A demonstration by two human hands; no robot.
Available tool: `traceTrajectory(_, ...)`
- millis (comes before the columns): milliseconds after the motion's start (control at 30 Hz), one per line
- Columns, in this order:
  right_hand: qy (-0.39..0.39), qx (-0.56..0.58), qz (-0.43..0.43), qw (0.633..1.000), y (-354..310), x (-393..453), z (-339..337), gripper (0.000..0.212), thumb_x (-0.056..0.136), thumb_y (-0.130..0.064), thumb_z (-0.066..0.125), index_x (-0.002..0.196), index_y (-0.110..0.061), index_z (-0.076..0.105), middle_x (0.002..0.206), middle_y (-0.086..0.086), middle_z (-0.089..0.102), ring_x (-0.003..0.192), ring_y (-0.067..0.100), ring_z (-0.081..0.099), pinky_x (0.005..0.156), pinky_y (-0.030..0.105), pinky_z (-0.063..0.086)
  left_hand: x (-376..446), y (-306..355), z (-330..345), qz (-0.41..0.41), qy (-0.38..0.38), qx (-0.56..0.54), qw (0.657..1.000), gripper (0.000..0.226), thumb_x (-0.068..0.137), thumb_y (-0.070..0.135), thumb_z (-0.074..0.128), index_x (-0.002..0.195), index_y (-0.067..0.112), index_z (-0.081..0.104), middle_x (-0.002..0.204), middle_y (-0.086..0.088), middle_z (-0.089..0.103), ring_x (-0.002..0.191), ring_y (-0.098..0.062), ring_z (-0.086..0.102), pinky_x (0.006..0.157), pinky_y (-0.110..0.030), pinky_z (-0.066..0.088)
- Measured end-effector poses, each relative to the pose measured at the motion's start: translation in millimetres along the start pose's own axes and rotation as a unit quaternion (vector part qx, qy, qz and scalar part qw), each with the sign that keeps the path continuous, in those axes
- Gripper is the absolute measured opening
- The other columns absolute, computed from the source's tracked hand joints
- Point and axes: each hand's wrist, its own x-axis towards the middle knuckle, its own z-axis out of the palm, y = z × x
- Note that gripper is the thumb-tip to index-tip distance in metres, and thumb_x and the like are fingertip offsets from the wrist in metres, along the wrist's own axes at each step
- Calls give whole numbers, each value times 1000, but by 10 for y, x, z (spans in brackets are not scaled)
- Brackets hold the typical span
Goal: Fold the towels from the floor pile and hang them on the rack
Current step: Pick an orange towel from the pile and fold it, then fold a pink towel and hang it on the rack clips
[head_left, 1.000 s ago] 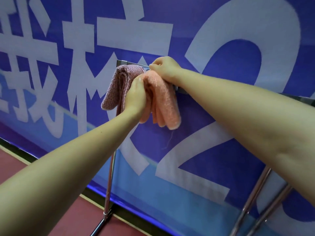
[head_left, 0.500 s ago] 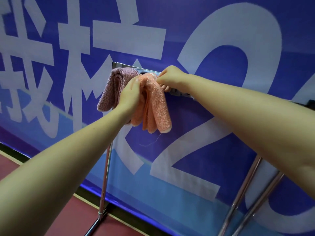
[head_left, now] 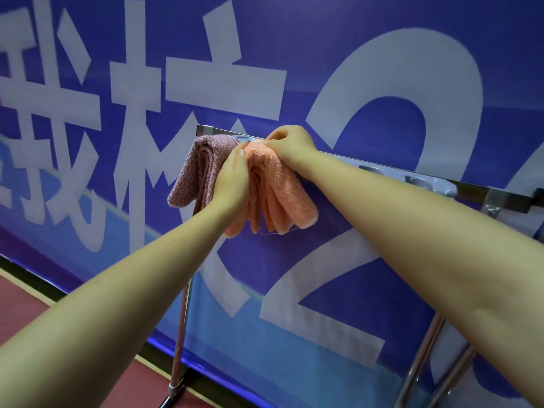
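Note:
A folded orange towel [head_left: 290,192] hangs over the top bar of the metal rack [head_left: 477,191], beside a folded mauve towel [head_left: 195,169] at the bar's left end. My left hand [head_left: 232,178] lies against the orange towel's left side, fingers pointing up between the two towels. My right hand [head_left: 290,144] has curled fingers and pinches the orange towel's top edge at the bar. The floor pile is out of view.
A blue banner [head_left: 382,69] with large white characters stands right behind the rack. The rack's left post [head_left: 180,334] drops to a red floor [head_left: 23,301]. Chrome legs [head_left: 426,360] slant down at the lower right.
The orange towel has settled lower and spread along the bar. My right hand came back to the towel's top edge, and my left hand stayed on its left side.

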Motion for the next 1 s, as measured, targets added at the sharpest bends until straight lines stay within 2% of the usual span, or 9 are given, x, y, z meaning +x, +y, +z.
traceTrajectory(167, -24, -110, -127, 985, 103, -130, 54, 36, 98, -35, 38, 125, -31, 61, 122, -3, 61, 114, 17, 54, 94, 35, 43, 78, -41, -23, -39, -20, 7, 999, 37, 102, 33, 34, 124, 22, 61, 118, 4, 66, 110, -9, 61, 99, -29, 47)
traceTrajectory(267, -43, -180, -144, 972, 121, -166, 45, 41, 101, -34, 29, 133, -30, 54, 125, 2, 58, 115, 23, 53, 94, 39, 41, 20, -11, -57, -66, -25, 8, 997, 37, 100, 36, 36, 117, 22, 65, 112, 3, 69, 106, -11, 63, 93, -29, 50)
traceTrajectory(333, -63, -225, -147, 961, 68, -211, 8, 42, 102, -33, 24, 135, -28, 51, 129, 3, 57, 116, 26, 53, 97, 43, 38, -49, 83, -61, -62, -22, 14, 998, 33, 102, 31, 35, 114, 23, 64, 112, 3, 68, 106, -10, 62, 88, -24, 48)
traceTrajectory(433, -77, -261, -132, 953, 4, -341, -118, 42, 102, -34, 21, 134, -30, 49, 135, 0, 55, 121, 25, 50, 100, 47, 32, -173, 253, -94, -21, -24, 76, 997, 34, 100, 36, 32, 114, 35, 63, 117, 9, 66, 112, -8, 59, 100, -30, 43)
traceTrajectory(533, -50, -243, -102, 964, -13, -493, -308, 36, 101, -33, 22, 115, -27, 55, 127, 1, 58, 114, 27, 53, 93, 43, 36, -258, 348, -170, 2, -13, 172, 985, 43, 98, 42, 26, 130, 38, 55, 132, 11, 59, 123, -9, 52, 108, -36, 37)
traceTrajectory(667, -49, -220, -77, 971, -23, -879, -629, 40, 100, -34, 27, 129, -24, 52, 132, 2, 56, 117, 27, 52, 93, 42, 42, -595, 687, -151, 12, -24, 215, 976, 42, 103, 35, 29, 139, 25, 47, 137, 3, 53, 122, -12, 49, 104, -32, 36)
traceTrajectory(800, -39, -187, -65, 980, 55, -1419, -917, 36, 98, -34, 35, 129, -25, 53, 129, 0, 60, 115, 25, 54, 93, 43, 45, -991, 993, 15, -10, -48, 184, 982, 33, 98, 32, 38, 123, 23, 58, 123, -1, 57, 107, -18, 54, 95, -31, 41)
traceTrajectory(900, -17, -124, -38, 991, 162, -1875, -1066, 28, 97, -30, 40, 114, -24, 61, 108, -4, 67, 99, 22, 60, 84, 38, 49, -1347, 1163, 222, -41, -66, 144, 987, 26, 94, 23, 38, 95, 20, 64, 104, -11, 67, 86, -22, 61, 82, -32, 49)
traceTrajectory(1000, 6, -36, 4, 999, 336, -2416, -1160, 22, 92, -25, 44, 80, -24, 62, 78, -3, 66, 78, 24, 62, 75, 43, 52, -1817, 1207, 460, -79, -144, 145, 976, 31, 95, 9, 35, 87, 12, 65, 75, -2, 64, 61, -15, 56, 60, -24, 46)
